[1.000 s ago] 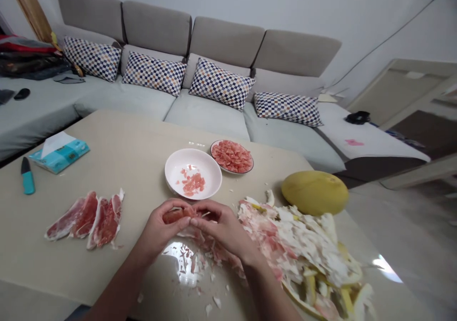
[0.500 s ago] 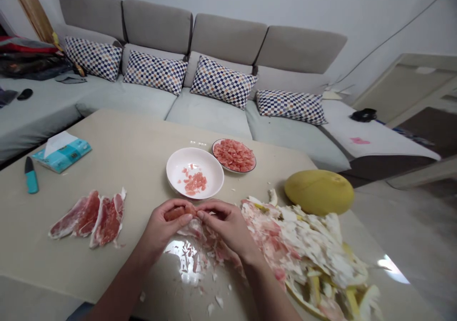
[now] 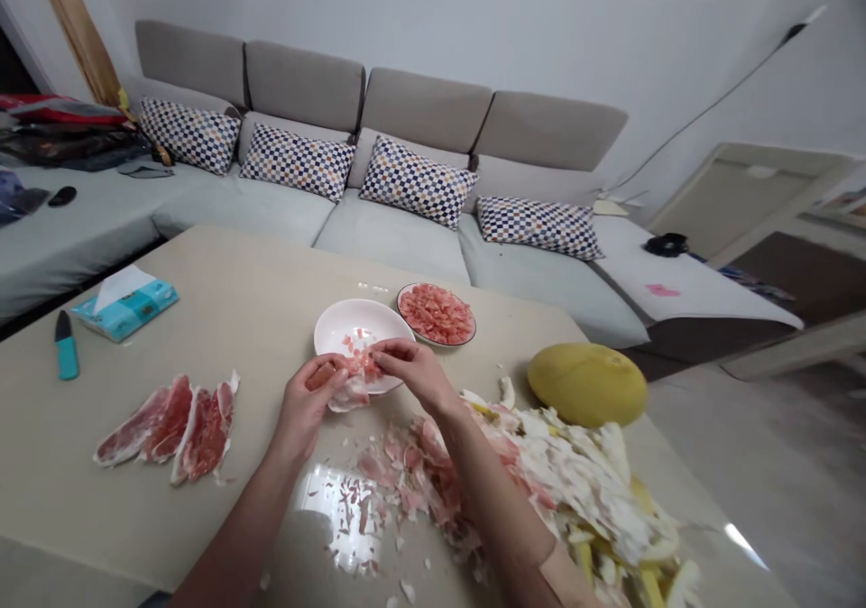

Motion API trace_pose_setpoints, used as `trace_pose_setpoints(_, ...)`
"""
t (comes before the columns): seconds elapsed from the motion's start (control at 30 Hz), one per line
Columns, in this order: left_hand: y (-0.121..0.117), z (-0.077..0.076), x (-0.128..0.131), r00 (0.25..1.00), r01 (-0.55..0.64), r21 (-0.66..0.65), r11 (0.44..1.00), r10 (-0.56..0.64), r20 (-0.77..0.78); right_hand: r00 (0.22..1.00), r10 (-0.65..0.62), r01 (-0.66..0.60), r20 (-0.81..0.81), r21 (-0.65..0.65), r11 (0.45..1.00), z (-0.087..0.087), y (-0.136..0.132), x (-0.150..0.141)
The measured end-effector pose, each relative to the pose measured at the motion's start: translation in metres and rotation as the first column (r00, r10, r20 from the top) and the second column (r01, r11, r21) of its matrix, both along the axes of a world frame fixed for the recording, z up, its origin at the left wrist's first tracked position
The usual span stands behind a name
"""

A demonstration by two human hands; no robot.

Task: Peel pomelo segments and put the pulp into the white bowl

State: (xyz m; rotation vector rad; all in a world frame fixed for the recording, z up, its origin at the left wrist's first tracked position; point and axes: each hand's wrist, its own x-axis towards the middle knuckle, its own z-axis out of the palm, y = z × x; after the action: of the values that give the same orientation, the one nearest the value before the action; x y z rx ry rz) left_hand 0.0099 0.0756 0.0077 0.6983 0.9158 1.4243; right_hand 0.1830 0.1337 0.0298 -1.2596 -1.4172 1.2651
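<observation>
Over the near rim of a white bowl (image 3: 328,324), my left hand (image 3: 304,400) is closed on a pomelo segment (image 3: 350,395), its pale membrane hanging below the fingers. My right hand (image 3: 416,375) reaches over the bowl's right side, thumb and fingertips pinched at pink pulp beside the segment. Loose bits of pomelo pulp (image 3: 354,341) lie in the bowl, partly hidden by my fingers. Just behind it, a dark-rimmed plate is heaped with peeled pulp (image 3: 437,313). Unpeeled pomelo segments (image 3: 207,432) rest on the table to the left.
A whole yellow pomelo (image 3: 587,384) sits at the right behind a large heap of white and yellow peel (image 3: 588,477). Membrane scraps litter the table in front of me. A teal-handled knife (image 3: 68,357) and a tissue pack (image 3: 128,308) lie far left. Beyond stands a sofa (image 3: 399,238).
Both hands have moved forward from the table's near side to over the bowl. They were together on the segment; now they are slightly apart, with membrane hanging from the left. The view has tilted up.
</observation>
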Motion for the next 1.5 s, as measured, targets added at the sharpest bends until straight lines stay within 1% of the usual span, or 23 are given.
trace_pose_setpoints(0.13, 0.006, -0.003, -0.003, 0.999, 0.021, 0.045, 0.999, -0.019, -0.044, 0.988, -0.024, 0.014, 0.151, 0.07, 0.997, 0.006, 0.006, 0.001)
trace_pose_setpoints(0.2, 0.005, -0.004, -0.005, 0.997, 0.035, 0.057, 0.998, -0.031, -0.073, 0.981, -0.03, 0.013, 0.19, 0.095, 0.995, 0.01, 0.002, -0.001)
trace_pose_setpoints(0.27, 0.004, -0.004, -0.007, 0.993, 0.044, 0.069, 0.997, -0.036, -0.109, 0.98, 0.012, -0.031, 0.198, 0.093, 0.995, 0.014, -0.006, -0.004)
trace_pose_setpoints(0.4, 0.0, -0.002, -0.007, 0.991, 0.035, 0.074, 0.997, -0.025, -0.128, 0.972, 0.173, -0.185, 0.158, 0.066, 0.98, 0.021, -0.023, -0.012)
trace_pose_setpoints(0.53, -0.002, 0.001, -0.006, 0.991, 0.082, 0.078, 0.994, -0.073, -0.117, 0.97, 0.213, -0.22, 0.114, 0.059, 0.974, 0.023, -0.026, -0.014)
trace_pose_setpoints(0.63, -0.001, 0.001, -0.007, 0.991, 0.082, 0.091, 0.992, -0.071, -0.117, 0.967, 0.243, -0.246, 0.081, 0.024, 0.969, 0.024, -0.024, -0.014)
trace_pose_setpoints(0.73, 0.0, 0.0, -0.01, 0.993, 0.043, 0.08, 0.996, -0.034, -0.109, 0.971, 0.238, -0.239, 0.032, 0.02, 0.971, 0.025, -0.025, -0.016)
trace_pose_setpoints(0.83, 0.001, -0.002, -0.01, 0.997, 0.018, 0.068, 0.998, -0.013, -0.075, 0.98, 0.197, -0.199, 0.037, 0.067, 0.978, 0.023, -0.027, -0.018)
trace_pose_setpoints(0.9, 0.001, -0.002, -0.009, 0.999, 0.016, 0.067, 0.998, -0.014, -0.031, 0.987, 0.158, -0.161, 0.037, 0.106, 0.981, 0.02, -0.029, -0.02)
trace_pose_setpoints(1.07, -0.001, 0.002, -0.006, 0.991, -0.015, 0.03, 0.999, 0.011, 0.132, 0.996, 0.07, -0.061, -0.047, 0.175, 0.983, 0.011, -0.036, -0.025)
trace_pose_setpoints(1.17, -0.002, 0.005, -0.005, 0.984, -0.013, 0.017, 1.0, 0.01, 0.176, 0.99, 0.054, -0.035, -0.133, 0.138, 0.99, 0.005, -0.039, -0.027)
trace_pose_setpoints(1.27, -0.002, 0.007, -0.004, 0.984, -0.01, 0.006, 1.0, 0.009, 0.177, 0.973, 0.074, -0.062, -0.218, 0.062, 0.996, -0.001, -0.038, -0.028)
trace_pose_setpoints(1.33, -0.003, 0.006, -0.005, 0.988, -0.004, 0.007, 1.0, 0.002, 0.156, 0.967, 0.099, -0.091, -0.236, 0.045, 0.995, -0.003, -0.038, -0.028)
trace_pose_setpoints(1.43, -0.003, 0.005, -0.007, 0.997, -0.008, 0.04, 0.999, 0.005, 0.072, 0.954, 0.166, -0.162, -0.251, 0.033, 0.986, -0.002, -0.039, -0.027)
trace_pose_setpoints(1.5, -0.003, 0.005, -0.008, 1.0, -0.012, 0.063, 0.998, 0.012, 0.001, 0.955, 0.198, -0.193, -0.219, 0.048, 0.98, 0.0, -0.04, -0.026)
